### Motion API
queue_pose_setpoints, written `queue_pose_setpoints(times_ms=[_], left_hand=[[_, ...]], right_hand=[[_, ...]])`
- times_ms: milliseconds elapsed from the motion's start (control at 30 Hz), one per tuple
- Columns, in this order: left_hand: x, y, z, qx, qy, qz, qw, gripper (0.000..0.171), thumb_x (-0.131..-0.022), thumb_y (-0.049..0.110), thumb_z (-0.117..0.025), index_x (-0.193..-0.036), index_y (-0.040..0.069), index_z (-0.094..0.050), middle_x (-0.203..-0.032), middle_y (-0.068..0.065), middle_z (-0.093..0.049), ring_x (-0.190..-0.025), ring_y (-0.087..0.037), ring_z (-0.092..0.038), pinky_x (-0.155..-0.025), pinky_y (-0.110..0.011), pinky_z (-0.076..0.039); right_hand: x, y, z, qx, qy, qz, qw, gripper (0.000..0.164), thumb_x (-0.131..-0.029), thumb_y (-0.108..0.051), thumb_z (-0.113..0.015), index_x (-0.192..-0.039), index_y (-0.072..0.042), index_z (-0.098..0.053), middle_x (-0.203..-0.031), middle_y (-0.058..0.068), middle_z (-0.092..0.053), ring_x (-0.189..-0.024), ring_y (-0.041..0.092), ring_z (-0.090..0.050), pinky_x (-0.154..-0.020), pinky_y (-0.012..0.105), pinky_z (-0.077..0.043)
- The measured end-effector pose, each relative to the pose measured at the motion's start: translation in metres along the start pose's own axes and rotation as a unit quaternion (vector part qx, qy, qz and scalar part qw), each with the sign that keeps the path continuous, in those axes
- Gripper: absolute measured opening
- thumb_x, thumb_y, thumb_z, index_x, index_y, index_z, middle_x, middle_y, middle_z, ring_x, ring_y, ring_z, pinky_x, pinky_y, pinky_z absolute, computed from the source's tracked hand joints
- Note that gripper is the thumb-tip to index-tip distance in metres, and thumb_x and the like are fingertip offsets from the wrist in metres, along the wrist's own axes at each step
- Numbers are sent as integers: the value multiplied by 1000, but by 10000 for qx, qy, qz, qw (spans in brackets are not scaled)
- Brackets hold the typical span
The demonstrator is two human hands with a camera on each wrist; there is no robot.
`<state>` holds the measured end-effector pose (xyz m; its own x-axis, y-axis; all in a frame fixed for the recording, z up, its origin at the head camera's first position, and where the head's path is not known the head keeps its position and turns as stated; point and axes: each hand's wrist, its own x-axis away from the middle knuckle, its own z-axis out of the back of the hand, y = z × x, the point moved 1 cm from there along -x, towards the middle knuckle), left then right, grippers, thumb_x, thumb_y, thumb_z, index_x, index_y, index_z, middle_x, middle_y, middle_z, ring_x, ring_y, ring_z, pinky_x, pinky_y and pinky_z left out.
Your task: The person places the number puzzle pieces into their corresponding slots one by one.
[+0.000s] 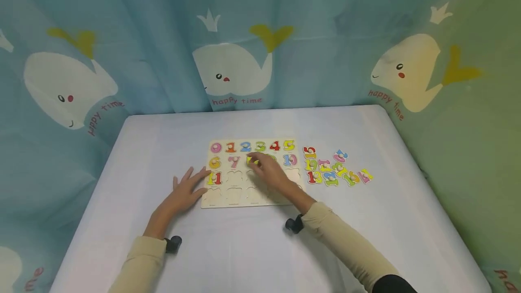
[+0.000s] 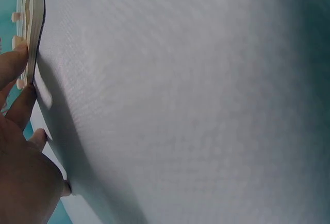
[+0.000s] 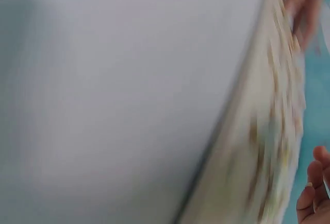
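A pale wooden number puzzle board point(image 1: 224, 198) lies on the table, with 0 to 7, 10 and the yellow-and-red 11 point(image 1: 214, 178) seated in it. My left hand point(image 1: 185, 193) rests at its left edge, fingers spread and fingertips touching the board. In the left wrist view the fingers point(image 2: 20, 105) meet the board's side. Over the board's middle, my right hand point(image 1: 268, 173) hovers with loosely bent fingers, partly covering the 8 and 9. The right wrist view shows these fingers point(image 3: 314, 188) with nothing visible between them; the board point(image 3: 242, 131) is blurred there.
Right of the board lie several loose number pieces with knobs, including a 15 point(image 1: 309, 153), a 13 point(image 1: 314, 177) and a 16 point(image 1: 351, 178). Cut-out slots show in the board's lower rows. A whale-print curtain point(image 1: 158, 58) hangs behind the white table point(image 1: 244, 252).
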<state>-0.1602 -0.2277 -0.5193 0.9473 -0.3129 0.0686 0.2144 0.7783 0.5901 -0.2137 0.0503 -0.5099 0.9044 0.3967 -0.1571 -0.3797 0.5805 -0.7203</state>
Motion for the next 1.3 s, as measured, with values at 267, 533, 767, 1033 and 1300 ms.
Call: queue_pose_setpoints(times_ms=[267, 533, 767, 1033, 1300], left_hand=[[5, -4, 3, 2, -24, 81, 10000, 48, -93, 23, -57, -139, 12, -47, -149, -14, -30, -139, -41, -5, -99, -68, 13], [-5, -5, 0, 47, -116, -67, 9999, 46, -94, 29, -57, -138, 16, -50, -150, -11, -30, -140, -39, -4, -100, -67, 13], [1, -3, 2, 3, -23, 31, 10000, 48, -92, 25, -59, -137, 12, -49, -148, -15, -31, -138, -43, -6, -99, -69, 13], [4, -7, -1, -8, -65, 142, 9999, 50, -92, 27, -59, -139, 14, -48, -149, -12, -31, -140, -40, -5, -100, -67, 14], [0, -7, -2, 28, -81, 78, 9999, 48, -93, 27, -58, -138, 13, -49, -149, -12, -31, -139, -41, -5, -100, -67, 14]], right_hand=[[59, 79, 111, 390, 1473, -573, 9867, 29, -95, -10, -54, -122, 1, -57, -102, 16, -64, -83, 27, -59, -65, 37, -48], [131, 124, 174, 984, 2270, -1878, 9505, 34, -97, -17, -47, -123, 4, -54, -105, 20, -61, -90, 29, -54, -62, 41, -45], [142, 134, 181, 670, 1921, -2080, 9567, 37, -98, -19, -47, -127, 4, -51, -108, 23, -58, -87, 30, -55, -56, 25, -51], [139, 139, 176, 713, 1949, -1867, 9602, 34, -96, -22, -51, -120, 2, -56, -103, 19, -60, -88, 30, -55, -47, 32, -48], [134, 134, 166, 680, 1826, -2183, 9562, 34, -98, -17, -49, -126, 2, -53, -112, 23, -58, -99, 34, -53, -71, 37, -47]])
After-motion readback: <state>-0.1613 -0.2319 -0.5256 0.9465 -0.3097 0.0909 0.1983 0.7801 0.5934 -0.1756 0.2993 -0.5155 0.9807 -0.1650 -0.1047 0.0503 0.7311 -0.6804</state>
